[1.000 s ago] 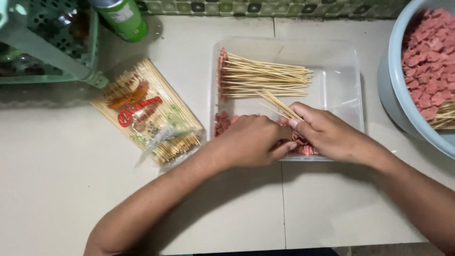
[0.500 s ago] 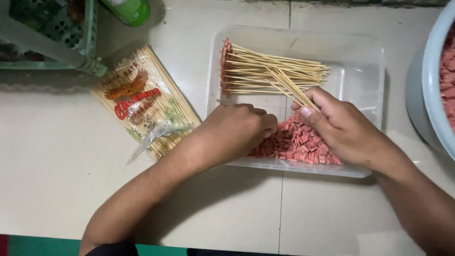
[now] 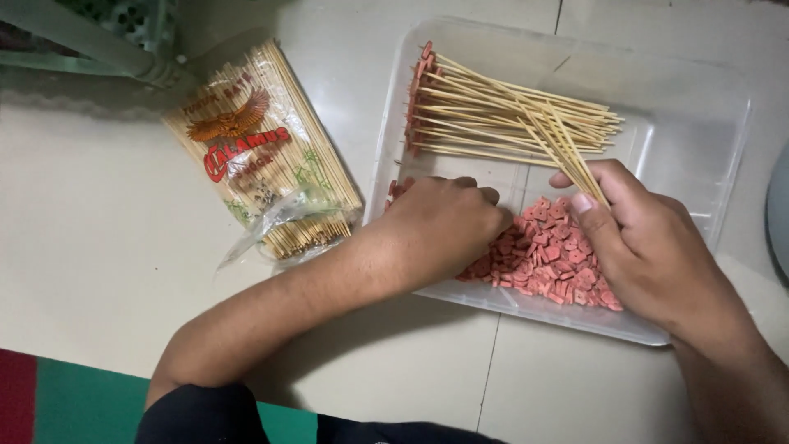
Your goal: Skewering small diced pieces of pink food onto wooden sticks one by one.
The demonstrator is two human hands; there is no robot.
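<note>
While over tray (image 3: 699,123), hands (image 3: 444,226) busy.

Both forearms are showing bare from wrist to elbow, the left hand (image 3: 444,226) and right hand (image 3: 649,247) wearing no rings, a dark garment edging in at six o'clock.

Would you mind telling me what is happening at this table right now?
A person is working over a clear plastic tray. The right hand holds a few bamboo skewers, while the left hand reaches into the pile of small pink pieces. Loaded skewers lie across the tray's far side. An opened skewer packet lies to the left.
</note>
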